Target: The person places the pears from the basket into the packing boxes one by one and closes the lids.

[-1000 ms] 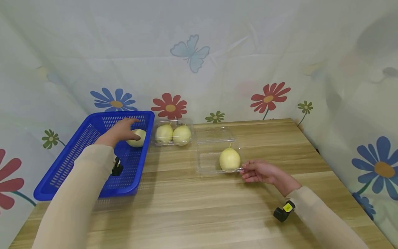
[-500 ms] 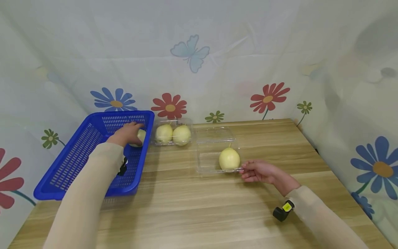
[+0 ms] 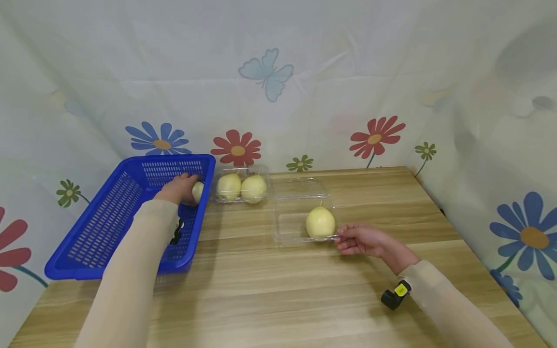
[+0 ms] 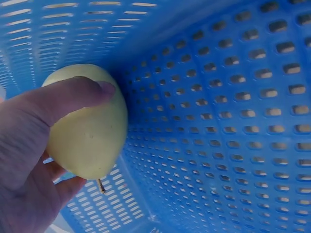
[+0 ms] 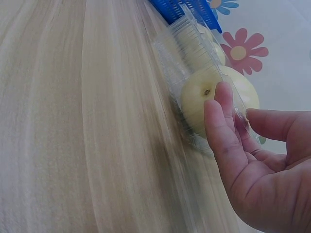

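Inside the blue plastic basket [image 3: 101, 232], my left hand [image 3: 178, 188] grips a pale yellow pear [image 4: 92, 138]. In the left wrist view the thumb lies across the pear, with fingers on its far side and the stem pointing down. My right hand [image 3: 367, 241] pinches the near right rim of an open clear plastic box [image 3: 289, 223] between thumb and fingers. One pear [image 3: 320, 222] sits in the right side of this box. Its lid [image 3: 300, 186] is folded back toward the wall.
A second clear plastic box [image 3: 241, 169] with two pears [image 3: 254, 188] stands between the basket and the open box. All rest on a wood-grain table [image 3: 270, 299]. Behind it hangs a flower-printed curtain [image 3: 330, 63].
My left hand has reached down and right onto the pear in the basket, and its fingers have closed round it. The right hand has kept its hold on the box rim.
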Demonstrator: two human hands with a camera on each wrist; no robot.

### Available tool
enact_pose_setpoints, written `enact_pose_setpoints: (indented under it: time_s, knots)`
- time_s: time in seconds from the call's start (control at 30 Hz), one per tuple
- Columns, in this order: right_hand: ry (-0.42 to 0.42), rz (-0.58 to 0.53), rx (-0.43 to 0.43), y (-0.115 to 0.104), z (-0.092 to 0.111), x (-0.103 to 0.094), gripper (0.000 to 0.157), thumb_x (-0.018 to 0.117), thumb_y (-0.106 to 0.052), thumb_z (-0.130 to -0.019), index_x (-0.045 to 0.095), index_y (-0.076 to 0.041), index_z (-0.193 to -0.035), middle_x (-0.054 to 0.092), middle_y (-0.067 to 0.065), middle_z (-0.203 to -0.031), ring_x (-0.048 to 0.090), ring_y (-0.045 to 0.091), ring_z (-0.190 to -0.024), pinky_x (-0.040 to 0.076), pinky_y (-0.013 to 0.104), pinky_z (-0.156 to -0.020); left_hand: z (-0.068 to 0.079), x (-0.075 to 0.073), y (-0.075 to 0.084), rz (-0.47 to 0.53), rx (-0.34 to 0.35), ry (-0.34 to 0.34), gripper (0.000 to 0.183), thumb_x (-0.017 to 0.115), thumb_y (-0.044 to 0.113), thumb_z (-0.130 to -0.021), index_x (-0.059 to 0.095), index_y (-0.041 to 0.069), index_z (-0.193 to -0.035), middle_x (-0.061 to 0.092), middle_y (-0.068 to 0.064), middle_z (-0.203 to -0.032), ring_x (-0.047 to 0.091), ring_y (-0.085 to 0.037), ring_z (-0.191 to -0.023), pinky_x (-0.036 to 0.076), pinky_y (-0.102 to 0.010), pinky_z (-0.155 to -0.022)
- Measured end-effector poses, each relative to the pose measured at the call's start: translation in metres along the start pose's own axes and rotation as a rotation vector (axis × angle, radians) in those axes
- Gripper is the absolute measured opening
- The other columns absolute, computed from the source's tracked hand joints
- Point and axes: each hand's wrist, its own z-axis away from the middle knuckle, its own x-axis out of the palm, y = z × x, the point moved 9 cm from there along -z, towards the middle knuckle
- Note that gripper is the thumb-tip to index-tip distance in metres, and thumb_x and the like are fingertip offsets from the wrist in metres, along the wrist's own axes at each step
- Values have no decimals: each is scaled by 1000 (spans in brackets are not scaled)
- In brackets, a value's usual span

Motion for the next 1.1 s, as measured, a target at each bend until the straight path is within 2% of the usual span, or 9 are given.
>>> enact_pose_setpoints:
  time_s: [0.17,0.43,0.67,0.9,1.1]
  knots:
    - [3,4,-3,0,0,0,22,38,-8,-109,59,-11,-101,73,-5,-90,72,4,-80,63,22,-79,-3,1,-4,5,8,27,72,79,17,-80,49,4,-144,51,-31,-134,51,-49,-122,48,-70,-101]
    - [-7,13,-7,0,0,1,21,38,-8,-109,58,-10,-102,72,-5,-90,71,4,-80,63,21,-80,1,-2,-19,50,1,71,69,83,25,-73,52,4,-131,55,-31,-123,57,-46,-107,52,-66,-89]
    - [-5,11,-5,0,0,0,21,38,-8,-109,58,-11,-100,72,-5,-90,71,3,-80,63,21,-79,3,-4,-26,135,-21,64,70,83,26,-74,50,2,-130,52,-31,-126,55,-48,-112,50,-68,-96]
    - [-8,22,-13,1,-1,1,19,40,-9,-109,58,-11,-101,72,-5,-91,71,4,-81,63,21,-80,6,-13,-25,235,27,96,70,84,20,-74,49,-6,-130,54,-33,-125,53,-47,-112,48,-65,-99]
    - [-3,16,-16,0,-1,1,19,41,-9,-109,58,-11,-102,72,-5,-91,71,4,-80,63,21,-80,6,-22,-30,274,38,110,73,82,20,-78,44,-9,-134,53,-34,-128,51,-48,-114,46,-65,-103]
